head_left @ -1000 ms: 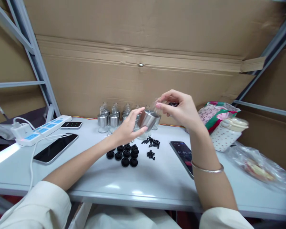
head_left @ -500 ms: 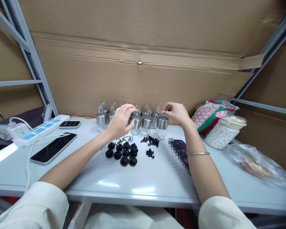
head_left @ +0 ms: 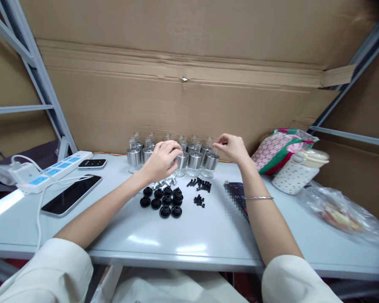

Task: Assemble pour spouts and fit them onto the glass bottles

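At the right end of the front row, a glass bottle (head_left: 211, 161) with a brushed-metal sleeve leans slightly, its neck pinched by the fingertips of my right hand (head_left: 232, 146). My left hand (head_left: 161, 159) hovers over the row, fingers curved and thumb apart. It is nearest to a sleeved bottle (head_left: 182, 161) in the middle and partly hides others; whether it touches one I cannot tell. More sleeved bottles (head_left: 134, 156) stand in two rows. In front lie silvery metal pieces (head_left: 167, 182), black caps (head_left: 166, 201), black stems (head_left: 203, 184) and small black bits (head_left: 199, 200).
On the left lie a power strip (head_left: 55, 170), a small device (head_left: 92, 163) and a phone (head_left: 72, 196) with a white cable. Another phone (head_left: 238, 195) lies beside my right forearm. A patterned bag (head_left: 281, 149), a dotted flask (head_left: 295, 174) and a plastic bag (head_left: 344, 216) are at right.
The rightmost front bottle has shifted left toward its neighbour and now tilts, with my right hand at its neck. My left hand has hardly moved.
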The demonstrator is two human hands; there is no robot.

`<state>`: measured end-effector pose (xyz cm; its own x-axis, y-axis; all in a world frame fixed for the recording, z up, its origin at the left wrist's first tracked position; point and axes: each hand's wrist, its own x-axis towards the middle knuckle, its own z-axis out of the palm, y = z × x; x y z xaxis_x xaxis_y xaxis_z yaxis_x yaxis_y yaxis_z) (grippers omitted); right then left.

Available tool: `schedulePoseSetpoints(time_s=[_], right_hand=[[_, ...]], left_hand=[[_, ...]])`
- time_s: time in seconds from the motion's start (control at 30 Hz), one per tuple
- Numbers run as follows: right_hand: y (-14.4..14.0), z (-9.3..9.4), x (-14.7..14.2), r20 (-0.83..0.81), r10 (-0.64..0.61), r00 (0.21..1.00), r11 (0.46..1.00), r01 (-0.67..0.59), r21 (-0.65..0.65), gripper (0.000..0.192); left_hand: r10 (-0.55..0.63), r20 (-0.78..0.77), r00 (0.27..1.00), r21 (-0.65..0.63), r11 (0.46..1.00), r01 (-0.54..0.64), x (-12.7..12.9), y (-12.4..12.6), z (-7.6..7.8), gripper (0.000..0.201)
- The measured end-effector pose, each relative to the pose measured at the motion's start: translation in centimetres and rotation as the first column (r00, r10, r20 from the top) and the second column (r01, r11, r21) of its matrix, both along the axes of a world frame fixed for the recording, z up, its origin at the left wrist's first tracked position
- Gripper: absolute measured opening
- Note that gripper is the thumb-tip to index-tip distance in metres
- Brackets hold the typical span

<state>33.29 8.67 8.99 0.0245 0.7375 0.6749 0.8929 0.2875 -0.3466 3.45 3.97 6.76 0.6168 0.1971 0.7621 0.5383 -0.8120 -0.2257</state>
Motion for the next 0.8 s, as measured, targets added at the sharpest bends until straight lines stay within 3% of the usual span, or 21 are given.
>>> schedulePoseSetpoints(time_s=[0.1, 0.2, 0.27, 0.33, 0.47, 0.5, 0.57, 0.63, 0.7, 0.8], right_hand=[[-1.7, 2.1, -1.1, -0.218, 0.144, 0.965, 0.969, -0.093, 0.228, 0.016], [-4.9, 3.3, -4.3, -0.429, 0.363, 0.827, 0.916, -0.234, 0.326, 0.029], [-7.2, 2.4, -7.2, -0.513, 0.449, 0.731, 0.892, -0.397, 0.215, 0.043], [-8.9, 0.4, -9.8, -0.594, 0.470, 0.653, 0.821, -0.570, 0.024, 0.049], [-9.5, -4.3, -12.8, -0.781, 0.406, 0.474, 0.536, -0.816, -0.216, 0.033], [-9.3, -5.1, -13.1, -0.828, 0.361, 0.429, 0.507, -0.835, -0.211, 0.031], [-8.9, -6.1, -13.3, -0.876, 0.303, 0.374, 0.494, -0.848, -0.191, 0.026], [-8.9, -6.5, -13.2, -0.873, 0.317, 0.370, 0.498, -0.848, -0.179, 0.025], [-9.2, -6.4, -12.9, -0.783, 0.415, 0.463, 0.527, -0.824, -0.209, 0.028], [-9.6, -6.1, -12.4, -0.453, 0.583, 0.674, 0.658, -0.719, -0.224, 0.031]], left_hand=[[-0.034, -0.042, 0.999, 0.037, 0.999, 0.036, 0.3, -0.6, 0.2, 0.019], [-0.073, -0.016, 0.997, 0.038, 0.997, 0.074, 0.3, -2.0, -0.3, 0.015], [-0.086, 0.060, 0.994, 0.042, 0.996, 0.084, 0.3, -3.0, -1.2, 0.010], [-0.059, 0.090, 0.994, 0.048, 0.997, 0.054, 0.2, -3.8, -2.5, 0.011], [0.068, -0.020, 0.997, 0.034, 0.997, -0.067, 0.7, -4.3, -4.4, 0.025], [0.096, -0.044, 0.994, 0.030, 0.995, -0.095, 0.8, -4.2, -4.6, 0.026], [0.123, -0.078, 0.989, 0.009, 0.992, -0.122, 0.9, -4.1, -4.9, 0.026], [0.102, -0.078, 0.992, -0.034, 0.994, -0.105, 0.6, -4.0, -4.9, 0.024], [0.050, -0.035, 0.998, -0.091, 0.994, -0.053, 0.1, -4.0, -4.8, 0.022], [-0.061, 0.034, 0.998, -0.167, 0.984, 0.066, -0.7, -4.2, -4.6, 0.021]])
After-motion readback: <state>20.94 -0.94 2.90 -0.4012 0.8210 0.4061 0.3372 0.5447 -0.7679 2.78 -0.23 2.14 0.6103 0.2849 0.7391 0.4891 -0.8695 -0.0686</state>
